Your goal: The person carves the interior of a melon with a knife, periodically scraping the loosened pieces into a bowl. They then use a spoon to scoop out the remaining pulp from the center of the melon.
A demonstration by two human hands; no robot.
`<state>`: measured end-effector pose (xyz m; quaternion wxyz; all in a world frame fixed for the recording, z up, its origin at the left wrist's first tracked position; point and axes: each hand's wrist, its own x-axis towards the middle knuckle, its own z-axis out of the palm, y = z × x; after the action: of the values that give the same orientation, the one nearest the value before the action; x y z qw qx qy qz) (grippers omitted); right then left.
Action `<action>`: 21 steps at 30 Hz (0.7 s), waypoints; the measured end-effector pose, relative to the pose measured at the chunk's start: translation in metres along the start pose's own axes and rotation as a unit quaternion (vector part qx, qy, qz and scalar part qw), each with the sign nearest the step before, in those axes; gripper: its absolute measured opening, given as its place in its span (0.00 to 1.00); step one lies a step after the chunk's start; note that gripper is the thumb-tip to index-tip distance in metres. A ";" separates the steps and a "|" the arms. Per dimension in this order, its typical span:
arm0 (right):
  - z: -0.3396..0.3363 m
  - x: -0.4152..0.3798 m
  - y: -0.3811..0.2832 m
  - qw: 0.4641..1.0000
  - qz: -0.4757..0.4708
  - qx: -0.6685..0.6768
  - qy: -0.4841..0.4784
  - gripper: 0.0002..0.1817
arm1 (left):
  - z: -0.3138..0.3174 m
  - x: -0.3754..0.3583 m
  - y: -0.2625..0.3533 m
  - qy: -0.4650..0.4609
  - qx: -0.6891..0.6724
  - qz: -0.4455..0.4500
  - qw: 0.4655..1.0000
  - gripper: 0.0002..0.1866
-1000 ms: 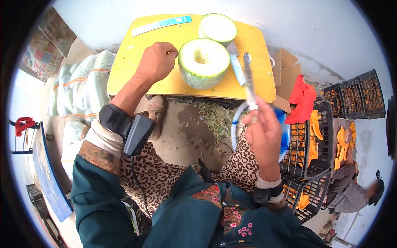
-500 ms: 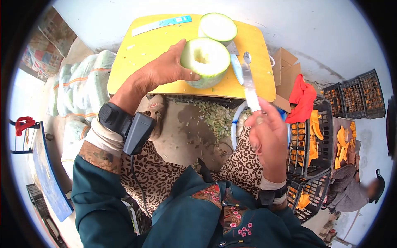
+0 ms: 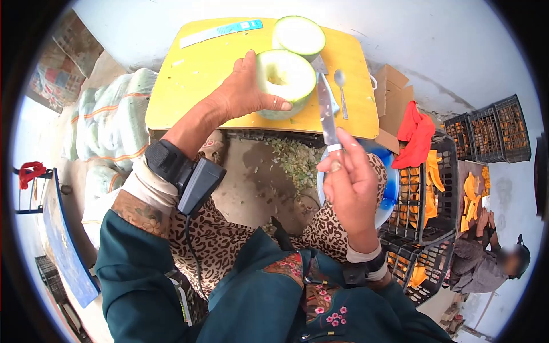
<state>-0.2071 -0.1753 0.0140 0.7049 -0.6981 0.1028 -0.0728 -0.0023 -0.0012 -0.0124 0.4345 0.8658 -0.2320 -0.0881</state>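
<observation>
My left hand [image 3: 246, 88] is wrapped around the side of a cut winter melon piece [image 3: 300, 74], thumb near its lower rim. The piece stands on the yellow table [image 3: 200, 74], its pale cut face up with a hollow in the middle. In my right hand [image 3: 351, 186] is a knife [image 3: 326, 117], blade pointing up beside the melon, apart from it. Behind stands a second melon piece [image 3: 299, 35] with a flat white top. A metal spoon [image 3: 341, 86] lies to the right. A light-blue handle [image 3: 335, 106] on the table is partly hidden behind the knife.
A long blue-and-white strip [image 3: 220, 33] lies at the table's back. Below right are a blue basin [image 3: 390, 194], a red cloth [image 3: 416, 128] and black crates [image 3: 449, 188] with orange pieces. Peelings [image 3: 297, 163] cover the floor. Another person [image 3: 480, 263] sits far right.
My right hand has moved down and left, bringing the knife from in front of the spoon to beside the melon. My left hand still grips the melon, which has barely shifted.
</observation>
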 end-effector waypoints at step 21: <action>0.017 -0.002 0.024 0.989 -0.064 -0.136 0.007 0.23 | -0.001 -0.005 0.009 0.013 0.075 0.007 0.997 0.73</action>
<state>-0.2059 -0.1584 -0.0093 0.5962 -0.7924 0.0712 -0.1079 -0.0097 -0.0026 -0.0054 0.3716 0.8954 -0.2388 -0.0560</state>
